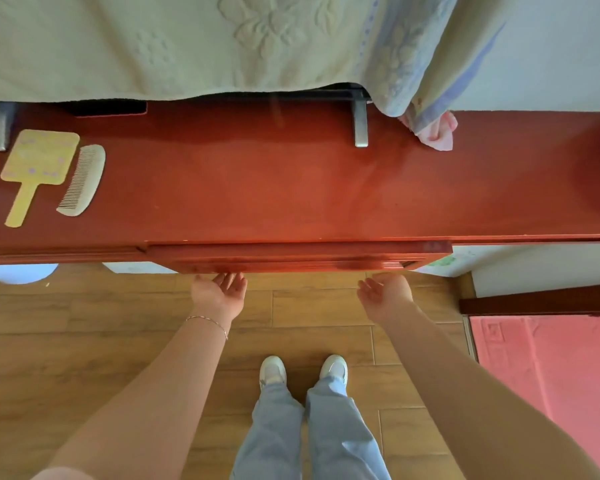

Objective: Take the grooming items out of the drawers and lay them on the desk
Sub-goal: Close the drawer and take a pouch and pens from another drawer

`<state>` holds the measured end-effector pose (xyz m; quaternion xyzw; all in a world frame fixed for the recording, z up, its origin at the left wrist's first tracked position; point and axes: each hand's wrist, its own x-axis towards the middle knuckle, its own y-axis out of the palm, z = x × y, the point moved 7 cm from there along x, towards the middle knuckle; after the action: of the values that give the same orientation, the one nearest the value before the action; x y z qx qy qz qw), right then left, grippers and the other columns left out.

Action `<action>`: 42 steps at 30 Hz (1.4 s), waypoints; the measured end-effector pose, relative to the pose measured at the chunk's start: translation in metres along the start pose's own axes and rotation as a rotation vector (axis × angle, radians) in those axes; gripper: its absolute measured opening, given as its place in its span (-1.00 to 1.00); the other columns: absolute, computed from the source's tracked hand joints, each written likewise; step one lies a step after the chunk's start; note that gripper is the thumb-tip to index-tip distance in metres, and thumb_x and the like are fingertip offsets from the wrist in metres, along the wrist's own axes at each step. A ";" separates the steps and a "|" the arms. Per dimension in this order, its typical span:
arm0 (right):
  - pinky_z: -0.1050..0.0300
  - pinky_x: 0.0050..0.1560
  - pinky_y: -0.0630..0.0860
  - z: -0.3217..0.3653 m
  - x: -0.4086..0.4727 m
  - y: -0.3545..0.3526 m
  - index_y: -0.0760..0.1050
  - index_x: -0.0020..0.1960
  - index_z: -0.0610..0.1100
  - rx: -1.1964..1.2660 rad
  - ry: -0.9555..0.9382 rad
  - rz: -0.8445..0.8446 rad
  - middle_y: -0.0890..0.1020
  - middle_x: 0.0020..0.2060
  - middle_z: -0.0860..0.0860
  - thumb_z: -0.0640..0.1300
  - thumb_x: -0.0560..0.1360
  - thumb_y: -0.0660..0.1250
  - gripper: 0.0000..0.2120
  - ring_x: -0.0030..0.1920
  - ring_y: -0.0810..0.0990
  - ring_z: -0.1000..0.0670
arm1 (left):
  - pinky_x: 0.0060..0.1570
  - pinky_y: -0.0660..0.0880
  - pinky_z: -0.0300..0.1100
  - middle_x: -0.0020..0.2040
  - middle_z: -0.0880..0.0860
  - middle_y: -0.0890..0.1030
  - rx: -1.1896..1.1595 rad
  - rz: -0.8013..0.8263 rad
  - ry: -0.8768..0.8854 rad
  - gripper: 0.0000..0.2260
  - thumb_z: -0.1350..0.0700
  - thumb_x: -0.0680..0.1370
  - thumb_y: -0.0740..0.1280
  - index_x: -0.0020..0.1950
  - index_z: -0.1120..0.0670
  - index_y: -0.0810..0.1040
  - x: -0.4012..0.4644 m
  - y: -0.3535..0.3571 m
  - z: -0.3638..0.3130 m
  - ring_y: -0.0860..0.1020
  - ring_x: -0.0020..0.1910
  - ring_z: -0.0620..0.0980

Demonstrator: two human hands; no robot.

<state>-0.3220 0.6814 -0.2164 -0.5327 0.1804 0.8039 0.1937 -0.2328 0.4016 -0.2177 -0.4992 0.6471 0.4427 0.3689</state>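
Head view only: the person stands facing a red wooden desk (291,188), both arms stretched out and palms turned up under the lower lip of the centre drawer (298,259). The left hand (219,294) has its fingertips tucked beneath the drawer front, and the right hand (385,294) sits the same way toward the drawer's right end; I'd say both are hooking the underside because no handle shows. How far the fingers curl round the edge is hidden under the lip, so I can't tell if they're gripping or just touching. The drawer looks nearly flush with the desk edge, and its contents are not visible. Two grooming items already lie flat on the desk's far left, out of the way of the drawer: a yellow hand mirror (37,168) and, just beside it, a pale comb (82,180). A cream patterned cloth (222,43) drapes over whatever stands at the back, on metal feet (360,124).
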 end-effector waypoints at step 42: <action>0.12 -0.04 0.49 -0.076 0.000 -0.093 0.44 -0.21 -0.30 0.084 0.119 0.067 0.58 -0.33 -0.17 -0.49 0.46 -0.01 -0.72 -0.14 0.54 -0.09 | 0.42 0.17 0.01 0.46 0.25 0.23 -0.065 -0.037 -0.150 -0.47 -0.06 0.63 -0.11 0.46 0.27 0.13 -0.033 -0.110 0.059 0.24 0.42 0.18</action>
<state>-0.2155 0.7237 -0.2518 -0.5646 0.2428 0.7686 0.1776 -0.1158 0.4561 -0.2295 -0.4883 0.5934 0.4929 0.4081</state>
